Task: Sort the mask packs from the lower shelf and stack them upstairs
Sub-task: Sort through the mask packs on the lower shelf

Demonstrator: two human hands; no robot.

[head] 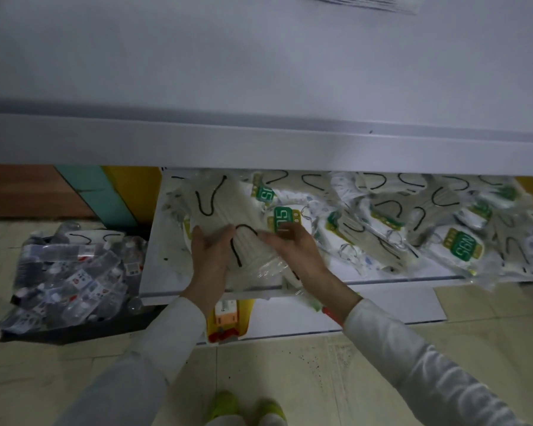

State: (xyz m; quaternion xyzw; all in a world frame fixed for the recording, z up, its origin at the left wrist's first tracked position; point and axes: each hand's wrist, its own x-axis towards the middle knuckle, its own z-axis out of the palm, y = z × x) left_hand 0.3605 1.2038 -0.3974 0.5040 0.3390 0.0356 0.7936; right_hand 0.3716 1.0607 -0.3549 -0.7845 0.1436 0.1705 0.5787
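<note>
Yellow-green shoes (225,405) stood on pale tiled floor (290,370) at 6 o'clock. Left hand (211,256) and right hand (293,244) both gripped one crinkly clear-wrapped mask pack (248,252) at the front edge of the lower shelf (336,269); glossy loose packs (413,219) heaped toward 2 o'clock, under the smooth white upper shelf (259,72) at 12 o'clock

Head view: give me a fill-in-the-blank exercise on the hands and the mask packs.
The left hand and right hand hold a bundle of mask packs above the ____ shelf. Their ear loops are ____. The green labels read ____. The bottles lie on the floor at the person's ____.
Missing: lower; black; N95; left.
</note>
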